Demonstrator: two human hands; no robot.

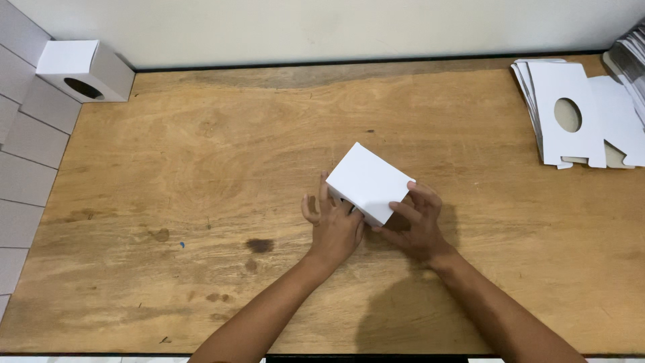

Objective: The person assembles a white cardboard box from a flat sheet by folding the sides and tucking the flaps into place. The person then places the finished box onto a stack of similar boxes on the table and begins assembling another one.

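Note:
A small white cardboard box (368, 181) sits tilted at the middle of the wooden table (201, 168). My left hand (334, 228) presses against its near left side, fingers spread along the edge. My right hand (418, 225) grips its near right corner with fingers curled over the edge. Both hands hold the box together.
A stack of flat white box blanks with oval cut-outs (578, 114) lies at the back right. One finished white box with a round hole (84, 70) stands at the back left corner. Grey-white stacked pieces (27, 148) line the left edge. A wall runs behind.

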